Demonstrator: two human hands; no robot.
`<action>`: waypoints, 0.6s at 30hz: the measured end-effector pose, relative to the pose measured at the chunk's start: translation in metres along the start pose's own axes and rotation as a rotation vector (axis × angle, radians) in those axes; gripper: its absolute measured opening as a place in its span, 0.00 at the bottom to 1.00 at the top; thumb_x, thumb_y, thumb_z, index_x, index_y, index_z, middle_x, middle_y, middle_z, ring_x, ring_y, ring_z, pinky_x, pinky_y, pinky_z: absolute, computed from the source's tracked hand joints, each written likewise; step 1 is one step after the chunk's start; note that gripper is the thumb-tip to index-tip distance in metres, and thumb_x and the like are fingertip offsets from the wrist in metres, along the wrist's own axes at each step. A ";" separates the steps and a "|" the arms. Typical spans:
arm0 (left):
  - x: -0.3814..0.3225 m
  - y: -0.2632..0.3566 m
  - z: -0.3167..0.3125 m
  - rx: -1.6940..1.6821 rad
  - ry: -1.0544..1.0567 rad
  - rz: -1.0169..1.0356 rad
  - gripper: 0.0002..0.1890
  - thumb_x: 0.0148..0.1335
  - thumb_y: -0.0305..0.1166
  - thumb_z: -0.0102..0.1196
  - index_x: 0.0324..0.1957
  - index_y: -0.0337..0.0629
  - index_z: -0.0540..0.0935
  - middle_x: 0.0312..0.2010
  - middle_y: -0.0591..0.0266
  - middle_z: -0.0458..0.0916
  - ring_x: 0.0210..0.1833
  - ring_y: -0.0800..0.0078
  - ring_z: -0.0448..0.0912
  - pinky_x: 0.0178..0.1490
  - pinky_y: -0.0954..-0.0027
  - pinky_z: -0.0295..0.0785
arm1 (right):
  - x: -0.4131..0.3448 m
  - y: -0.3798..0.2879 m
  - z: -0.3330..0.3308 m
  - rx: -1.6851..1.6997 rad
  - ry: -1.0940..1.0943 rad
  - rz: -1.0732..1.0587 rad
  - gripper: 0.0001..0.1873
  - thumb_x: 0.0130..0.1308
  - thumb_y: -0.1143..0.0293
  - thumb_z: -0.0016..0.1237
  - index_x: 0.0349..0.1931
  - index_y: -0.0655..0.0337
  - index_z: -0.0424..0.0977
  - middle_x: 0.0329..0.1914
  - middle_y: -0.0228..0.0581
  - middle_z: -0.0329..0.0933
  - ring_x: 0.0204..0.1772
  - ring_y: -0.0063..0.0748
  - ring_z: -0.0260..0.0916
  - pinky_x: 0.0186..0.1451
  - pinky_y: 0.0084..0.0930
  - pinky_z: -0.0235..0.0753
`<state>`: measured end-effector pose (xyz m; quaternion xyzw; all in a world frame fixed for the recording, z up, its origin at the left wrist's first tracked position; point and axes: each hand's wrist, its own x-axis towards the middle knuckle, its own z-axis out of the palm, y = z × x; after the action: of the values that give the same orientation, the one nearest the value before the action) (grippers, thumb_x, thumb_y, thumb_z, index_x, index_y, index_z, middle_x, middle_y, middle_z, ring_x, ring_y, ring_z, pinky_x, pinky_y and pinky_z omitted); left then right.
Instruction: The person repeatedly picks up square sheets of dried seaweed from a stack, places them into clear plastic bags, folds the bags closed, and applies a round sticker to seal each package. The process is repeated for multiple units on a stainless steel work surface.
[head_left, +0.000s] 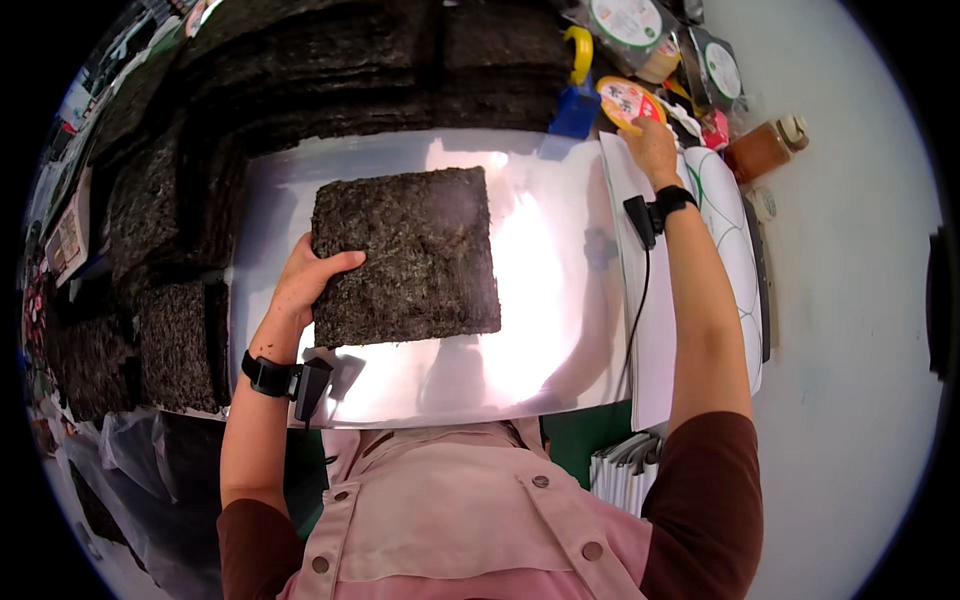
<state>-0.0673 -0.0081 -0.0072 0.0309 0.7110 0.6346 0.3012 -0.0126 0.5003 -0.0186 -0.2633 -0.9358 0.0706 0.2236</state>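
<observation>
My left hand (315, 274) grips the left edge of a square stack of dark nori sheets (409, 259), with the thumb on top and the fingers hidden beneath. The nori is over a shiny metal work surface (559, 300). Up at the right, my right hand (651, 150) reaches to a round orange-rimmed label (630, 103) that bears writing; the fingertips are at its lower edge. Whether they pinch it is hard to see. White paper sheets (651, 330) lie under my right forearm.
Tall piles of nori (337, 67) line the back and left. Near my right hand are a blue and yellow plastic tool (577, 105), packs with round labels (724, 69) and a bottle of amber liquid (761, 150). A white roll (724, 225) lies along the right edge, beside a pale wall.
</observation>
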 end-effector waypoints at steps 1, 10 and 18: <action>0.001 -0.001 0.000 -0.006 -0.005 0.004 0.34 0.45 0.29 0.67 0.53 0.27 0.66 0.42 0.49 0.77 0.41 0.65 0.79 0.46 0.67 0.77 | 0.009 0.003 0.006 -0.015 -0.002 0.025 0.20 0.50 0.61 0.61 0.41 0.62 0.79 0.39 0.50 0.79 0.47 0.47 0.76 0.51 0.37 0.73; -0.016 0.006 0.005 -0.050 0.064 0.008 0.41 0.44 0.27 0.68 0.58 0.27 0.58 0.47 0.46 0.73 0.46 0.62 0.77 0.49 0.65 0.76 | 0.036 0.022 0.021 0.015 -0.105 0.015 0.16 0.46 0.58 0.64 0.31 0.59 0.83 0.34 0.45 0.81 0.40 0.41 0.78 0.49 0.31 0.74; -0.006 0.001 -0.001 -0.104 0.000 0.018 0.38 0.45 0.28 0.68 0.57 0.29 0.62 0.45 0.50 0.75 0.45 0.64 0.78 0.48 0.65 0.76 | 0.047 0.042 0.032 0.197 -0.113 0.048 0.13 0.42 0.62 0.65 0.28 0.58 0.83 0.29 0.44 0.81 0.36 0.38 0.78 0.46 0.29 0.74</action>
<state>-0.0628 -0.0111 -0.0043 0.0213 0.6767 0.6735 0.2967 -0.0439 0.5602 -0.0393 -0.2578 -0.9289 0.1820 0.1937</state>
